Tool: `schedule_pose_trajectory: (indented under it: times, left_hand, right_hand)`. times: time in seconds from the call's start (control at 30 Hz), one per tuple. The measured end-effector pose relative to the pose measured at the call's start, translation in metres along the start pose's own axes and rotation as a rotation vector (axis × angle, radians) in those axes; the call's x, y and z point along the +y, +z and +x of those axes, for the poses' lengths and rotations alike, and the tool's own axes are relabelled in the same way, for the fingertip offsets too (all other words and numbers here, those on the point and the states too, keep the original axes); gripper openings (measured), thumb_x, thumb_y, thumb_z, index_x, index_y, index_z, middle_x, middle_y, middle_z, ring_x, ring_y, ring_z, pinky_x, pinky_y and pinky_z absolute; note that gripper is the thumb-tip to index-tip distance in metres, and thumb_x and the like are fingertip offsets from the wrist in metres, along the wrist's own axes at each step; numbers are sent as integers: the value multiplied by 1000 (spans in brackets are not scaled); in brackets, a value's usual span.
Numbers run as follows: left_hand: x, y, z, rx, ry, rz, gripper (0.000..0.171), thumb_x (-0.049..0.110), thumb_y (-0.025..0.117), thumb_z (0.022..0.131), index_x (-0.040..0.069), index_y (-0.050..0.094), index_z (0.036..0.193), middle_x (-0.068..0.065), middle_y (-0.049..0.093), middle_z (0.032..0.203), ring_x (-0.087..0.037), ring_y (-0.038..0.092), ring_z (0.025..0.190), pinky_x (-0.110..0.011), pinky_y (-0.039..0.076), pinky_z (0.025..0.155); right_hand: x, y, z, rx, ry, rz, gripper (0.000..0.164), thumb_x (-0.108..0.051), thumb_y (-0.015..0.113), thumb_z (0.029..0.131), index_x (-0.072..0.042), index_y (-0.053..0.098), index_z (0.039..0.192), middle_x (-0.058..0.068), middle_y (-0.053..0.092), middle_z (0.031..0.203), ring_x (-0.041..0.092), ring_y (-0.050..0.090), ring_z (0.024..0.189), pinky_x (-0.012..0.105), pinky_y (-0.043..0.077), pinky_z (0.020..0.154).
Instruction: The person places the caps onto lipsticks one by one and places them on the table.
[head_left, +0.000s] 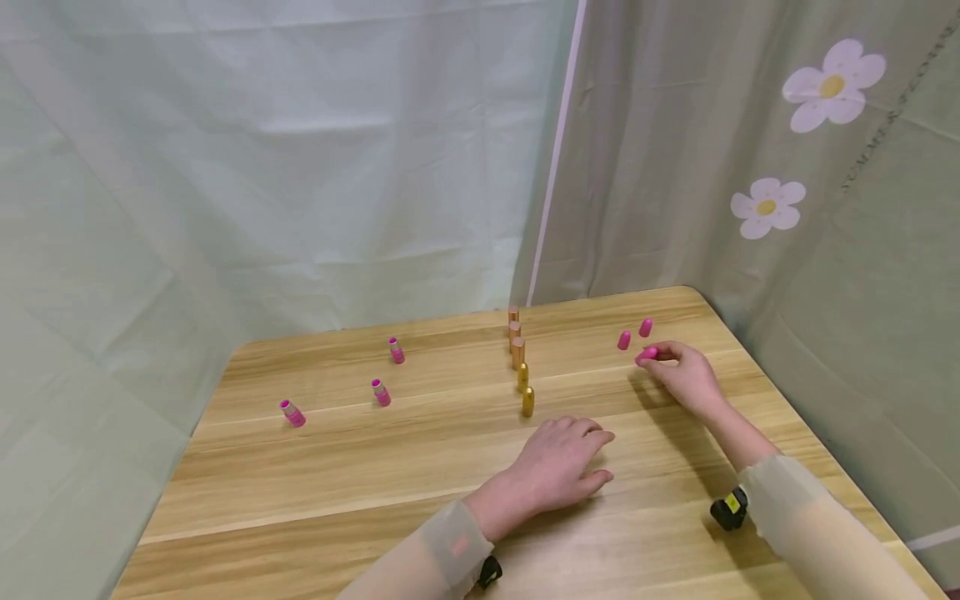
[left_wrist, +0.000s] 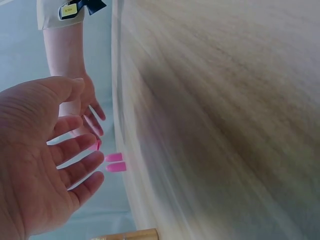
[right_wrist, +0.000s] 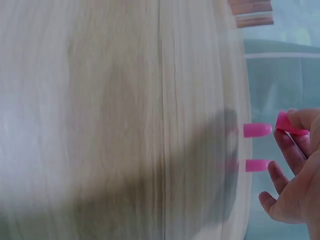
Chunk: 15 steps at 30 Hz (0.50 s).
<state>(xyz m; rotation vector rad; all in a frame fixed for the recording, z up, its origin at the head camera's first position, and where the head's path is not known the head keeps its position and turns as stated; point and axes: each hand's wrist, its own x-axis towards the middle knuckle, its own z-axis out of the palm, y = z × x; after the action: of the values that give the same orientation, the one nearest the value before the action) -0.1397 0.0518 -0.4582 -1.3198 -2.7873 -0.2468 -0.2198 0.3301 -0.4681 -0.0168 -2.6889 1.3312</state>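
Note:
My right hand [head_left: 686, 379] pinches a pink bullet-shaped cap [head_left: 647, 356] between thumb and fingers, tilted and held above the table. In the right wrist view the same pink cap [right_wrist: 286, 122] shows by the fingertips. Two more pink caps [head_left: 624, 340] [head_left: 646, 327] stand upright just beyond that hand. My left hand [head_left: 558, 462] hovers low over the middle of the table, fingers loosely spread and holding nothing. Nearest to it is a gold bullet-shaped tube [head_left: 528, 402], with a second gold tube [head_left: 522, 377] behind. Its palm [left_wrist: 35, 165] faces the left wrist camera.
Three copper tubes [head_left: 518, 353] continue the row behind the gold ones. On the left of the wooden table [head_left: 300, 500], three pink tubes with silver collars [head_left: 381, 392] stand apart, their open tops showing. Curtains [head_left: 375, 167] hang behind and beside the table.

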Motion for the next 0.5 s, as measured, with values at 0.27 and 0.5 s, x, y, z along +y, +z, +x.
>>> schedule_pose_trajectory:
  times: [0.27, 0.5]
  left_hand:
    - [-4, -9, -8, 37, 22, 9, 51, 51, 59, 101, 23, 58, 144, 5, 59, 138, -18, 55, 126, -36, 45, 103]
    - [-12, -15, -19, 49, 1, -11, 52, 50, 59, 101, 22, 57, 145, 3, 58, 141, -18, 53, 129, -37, 41, 109]
  right_hand:
    - [-17, 4, -6, 20, -8, 96, 42, -34, 71, 98, 2, 69, 121, 20, 70, 119, 25, 59, 113, 34, 44, 95]
    - [-35, 11, -17, -12, 46, 246, 50, -33, 71, 98, 3, 63, 132, 15, 67, 117, 9, 59, 100, 17, 48, 81]
